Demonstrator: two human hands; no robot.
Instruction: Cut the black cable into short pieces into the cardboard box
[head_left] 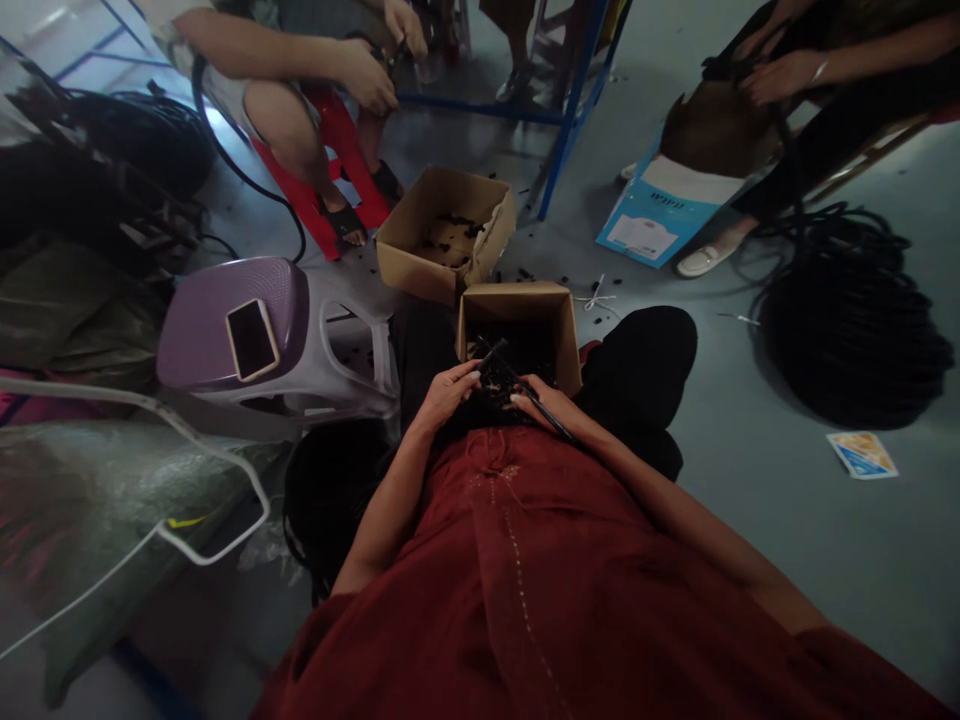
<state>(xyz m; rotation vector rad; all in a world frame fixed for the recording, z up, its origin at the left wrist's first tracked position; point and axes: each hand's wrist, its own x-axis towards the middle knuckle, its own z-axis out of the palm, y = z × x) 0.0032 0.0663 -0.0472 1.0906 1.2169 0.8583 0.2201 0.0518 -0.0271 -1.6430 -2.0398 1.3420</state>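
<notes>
In front of my lap, my left hand [448, 392] is closed on a short dark stick-like piece [493, 353]. What exactly this piece is I cannot make out. My right hand [546, 402] is wrapped round a thin black strip [553, 420], which runs back along the wrist. The two dark pieces come close together above an open cardboard box [568, 335], and I cannot tell whether they touch. Small black bits lie in that box, which stands between my knees.
Another cardboard box [397, 250] with black scraps stands just beyond. On the left, a phone [253, 340] lies on a purple stool [191, 325]. To the right are a coiled black bundle [855, 330] and a blue box [637, 215]. Two people sit opposite, hands busy.
</notes>
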